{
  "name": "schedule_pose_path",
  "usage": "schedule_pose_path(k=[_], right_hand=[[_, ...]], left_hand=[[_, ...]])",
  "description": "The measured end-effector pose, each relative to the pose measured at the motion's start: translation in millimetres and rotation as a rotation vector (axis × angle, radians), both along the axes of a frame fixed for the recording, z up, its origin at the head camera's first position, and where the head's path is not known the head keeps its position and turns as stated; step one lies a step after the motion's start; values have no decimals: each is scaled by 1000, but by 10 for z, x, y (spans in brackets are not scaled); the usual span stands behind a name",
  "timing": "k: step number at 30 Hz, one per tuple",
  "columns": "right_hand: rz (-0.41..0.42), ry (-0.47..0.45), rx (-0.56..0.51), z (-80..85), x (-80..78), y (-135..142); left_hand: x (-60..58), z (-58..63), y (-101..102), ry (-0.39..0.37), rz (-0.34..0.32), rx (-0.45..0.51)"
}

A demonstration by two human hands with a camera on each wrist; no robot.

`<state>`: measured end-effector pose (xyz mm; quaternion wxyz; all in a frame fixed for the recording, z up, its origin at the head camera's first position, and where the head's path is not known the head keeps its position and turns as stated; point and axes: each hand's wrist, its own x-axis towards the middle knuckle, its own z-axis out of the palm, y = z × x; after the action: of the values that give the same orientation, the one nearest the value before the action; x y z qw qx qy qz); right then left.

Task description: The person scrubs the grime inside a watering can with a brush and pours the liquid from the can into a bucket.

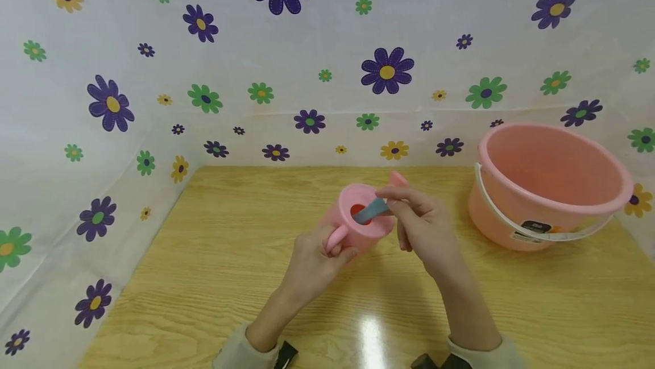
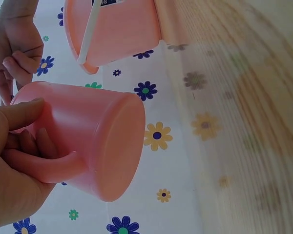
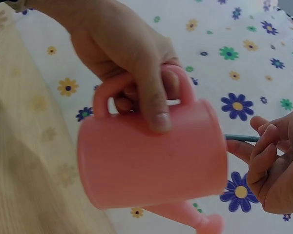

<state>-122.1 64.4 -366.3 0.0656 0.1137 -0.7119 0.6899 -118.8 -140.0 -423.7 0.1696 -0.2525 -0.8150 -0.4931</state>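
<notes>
A pink toy watering can (image 1: pixel 360 238) is held tilted over the table by my left hand (image 1: pixel 314 261), whose fingers curl through its loop handle (image 3: pixel 105 95). Its spout (image 3: pixel 178 212) points away, and the flat base (image 2: pixel 119 148) shows in the left wrist view. My right hand (image 1: pixel 425 229) pinches a flat blue-grey strip-like tool (image 1: pixel 372 210) between thumb and fingers. The tool's far end goes into the round opening on top, where red (image 1: pixel 356 208) shows inside. Which kind of tool it is, I cannot tell, since that end is hidden in the can.
A large pink bucket (image 1: pixel 483 204) with a white carrying handle (image 1: pixel 506 222) stands on the wooden table (image 1: pixel 204 266) to the right. White sheeting (image 1: pixel 230 62) printed with purple, green and yellow flowers rises behind the table and along its left side.
</notes>
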Motion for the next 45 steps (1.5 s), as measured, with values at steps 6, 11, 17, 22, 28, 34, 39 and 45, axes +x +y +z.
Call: schedule_pose_path(k=[6, 11, 17, 22, 28, 34, 39, 45], right_hand=[[38, -4, 46, 31, 70, -45], [-1, 13, 22, 80, 100, -23], [69, -30, 73, 58, 125, -111], [6, 16, 31, 99, 161, -68], [38, 6, 62, 68, 136, -103], [20, 38, 69, 82, 163, -106], [-14, 106, 74, 110, 181, -80], [40, 77, 102, 57, 150, -151]], left_hand=[[-7, 19, -14, 8, 7, -13], [-11, 35, -17, 8, 9, -15], [-6, 25, -23, 33, 11, -27], [-12, 28, -26, 23, 7, -16], [-9, 20, -30, 42, 11, -24], [-5, 19, -25, 27, 9, -18], [-11, 28, -21, 29, 7, -23], [-6, 19, -22, 44, 3, -20]])
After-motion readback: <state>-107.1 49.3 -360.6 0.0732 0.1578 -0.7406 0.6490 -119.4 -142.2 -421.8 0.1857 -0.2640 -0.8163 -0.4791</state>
